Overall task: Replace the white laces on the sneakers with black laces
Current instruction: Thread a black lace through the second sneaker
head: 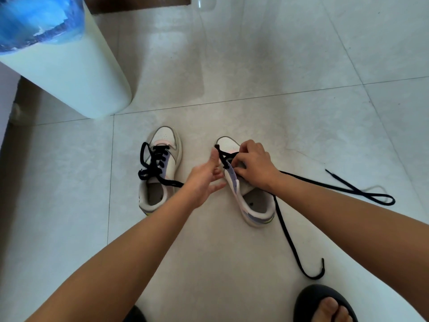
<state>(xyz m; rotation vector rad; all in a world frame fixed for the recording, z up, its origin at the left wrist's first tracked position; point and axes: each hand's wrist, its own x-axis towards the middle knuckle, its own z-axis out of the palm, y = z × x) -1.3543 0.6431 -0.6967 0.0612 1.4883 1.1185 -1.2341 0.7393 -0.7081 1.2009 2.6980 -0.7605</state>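
fingers point(240, 159) on black lace point(290, 228) over right sneaker point(253, 203), open floor point(301, 54) beyond

Single head-worn wide-angle view, looking forward and steeply down at a tiled floor point(301, 66), close over both outstretched forearms, two sneakers near frame centre, a water dispenser point(76, 73) at upper left, a sandalled foot point(325, 305) at the bottom edge

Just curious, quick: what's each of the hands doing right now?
Left hand: pinches the black lace end, other fingers straight.
Right hand: fingers curled on the right sneaker at its eyelets.
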